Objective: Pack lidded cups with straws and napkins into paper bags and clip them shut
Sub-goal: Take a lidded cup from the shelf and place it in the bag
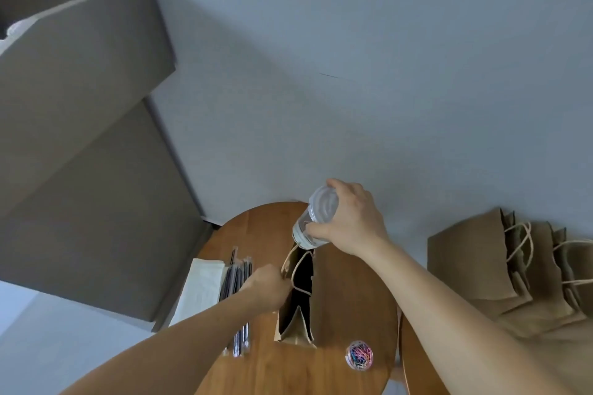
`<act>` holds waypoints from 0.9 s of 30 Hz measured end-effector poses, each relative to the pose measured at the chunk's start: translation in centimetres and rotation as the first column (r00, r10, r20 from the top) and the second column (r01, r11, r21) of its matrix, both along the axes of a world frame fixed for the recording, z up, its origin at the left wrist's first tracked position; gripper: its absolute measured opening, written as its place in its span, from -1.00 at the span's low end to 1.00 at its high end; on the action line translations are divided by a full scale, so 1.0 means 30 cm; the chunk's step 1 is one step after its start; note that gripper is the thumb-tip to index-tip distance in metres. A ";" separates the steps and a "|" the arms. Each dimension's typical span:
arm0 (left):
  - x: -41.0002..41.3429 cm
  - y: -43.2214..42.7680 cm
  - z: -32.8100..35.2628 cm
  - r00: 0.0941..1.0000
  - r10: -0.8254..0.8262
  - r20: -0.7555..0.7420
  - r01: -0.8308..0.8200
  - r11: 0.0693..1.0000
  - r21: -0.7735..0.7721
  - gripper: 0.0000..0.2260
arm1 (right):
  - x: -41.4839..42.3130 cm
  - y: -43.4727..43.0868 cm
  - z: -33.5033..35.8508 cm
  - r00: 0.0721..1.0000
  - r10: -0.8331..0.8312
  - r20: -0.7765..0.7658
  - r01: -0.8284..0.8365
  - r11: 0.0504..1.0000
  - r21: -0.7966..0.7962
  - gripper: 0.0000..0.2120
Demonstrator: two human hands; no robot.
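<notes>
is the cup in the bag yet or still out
Out. The right hand grips the lidded cup, tilted, just above the paper bag, whose dark open mouth the left hand holds apart by its rim.

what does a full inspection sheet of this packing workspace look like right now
surface: round wooden table
job's things: open brown paper bag stands upright; clear lidded plastic cup tilted above its mouth; wrapped black straws beside white napkins; clear round tub of coloured paper clips; spare flat brown paper bags stacked at right
clutter: nothing seen
hands: left hand pinches the bag's rim; right hand grips the cup
cables: nothing seen
surroundings: grey boxy furniture at left
</notes>
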State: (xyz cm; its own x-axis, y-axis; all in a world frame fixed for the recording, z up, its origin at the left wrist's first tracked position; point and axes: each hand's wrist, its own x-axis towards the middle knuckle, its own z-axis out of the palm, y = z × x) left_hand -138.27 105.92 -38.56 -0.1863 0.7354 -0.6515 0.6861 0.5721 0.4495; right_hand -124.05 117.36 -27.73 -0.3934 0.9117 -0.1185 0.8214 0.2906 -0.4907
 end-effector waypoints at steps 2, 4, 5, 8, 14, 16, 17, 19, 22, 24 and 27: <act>-0.017 -0.009 -0.017 0.996 -0.077 -0.047 0.077 0.997 0.001 -0.76 | -0.017 -0.016 -0.014 1.000 0.008 -0.008 -0.008 1.000 0.000 -0.07; -0.020 -0.012 -0.023 0.991 -0.113 -0.077 0.114 0.994 0.000 -0.75 | -0.031 -0.030 -0.022 1.000 0.020 -0.009 -0.020 1.000 0.008 -0.07; -0.023 -0.012 -0.033 0.993 -0.098 -0.068 0.098 0.995 0.002 -0.77 | -0.034 -0.038 -0.025 0.999 0.032 -0.005 -0.032 0.999 0.011 -0.07; -0.028 -0.008 -0.044 0.999 -0.038 -0.035 0.037 0.999 -0.013 -0.82 | -0.024 -0.053 -0.029 0.995 0.093 0.035 -0.093 0.996 0.012 -0.09; -0.034 -0.016 -0.065 0.983 0.169 0.066 -0.169 0.986 0.003 -0.81 | 0.031 -0.026 0.011 0.973 0.176 0.149 -0.186 0.981 0.053 -0.11; -0.031 -0.015 -0.066 0.982 0.171 0.074 -0.172 0.985 0.000 -0.80 | 0.036 -0.014 0.024 0.983 0.134 0.121 -0.144 0.986 0.078 -0.12; -0.029 -0.015 -0.065 0.985 0.159 0.072 -0.159 0.987 -0.005 -0.80 | 0.035 -0.009 0.028 0.992 0.096 0.082 -0.104 0.991 0.087 -0.11; -0.023 -0.016 -0.060 0.990 0.130 0.048 -0.129 0.991 -0.018 -0.80 | 0.026 -0.005 0.030 0.999 0.037 -0.010 -0.036 0.996 0.080 -0.09; -0.022 -0.014 -0.053 0.993 0.113 0.045 -0.112 0.993 -0.018 -0.77 | 0.005 -0.021 0.007 0.997 0.034 -0.063 -0.032 0.999 0.044 -0.07; -0.024 -0.013 -0.054 0.993 0.103 0.066 -0.102 0.995 -0.017 -0.74 | -0.004 -0.040 -0.021 0.997 0.035 -0.064 -0.034 0.999 0.016 -0.07; -0.023 -0.018 -0.068 0.986 0.118 0.114 -0.111 0.991 -0.068 -0.74 | 0.004 -0.066 -0.067 0.996 0.011 -0.085 -0.015 0.999 -0.040 -0.09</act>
State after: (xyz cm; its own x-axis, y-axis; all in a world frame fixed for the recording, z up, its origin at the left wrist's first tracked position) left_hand -138.97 105.39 -40.61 -0.1862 0.6713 -0.7174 0.5588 0.6729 0.4847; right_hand -123.94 115.38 -29.75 -0.4153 0.9015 -0.1214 0.7730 0.2793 -0.5697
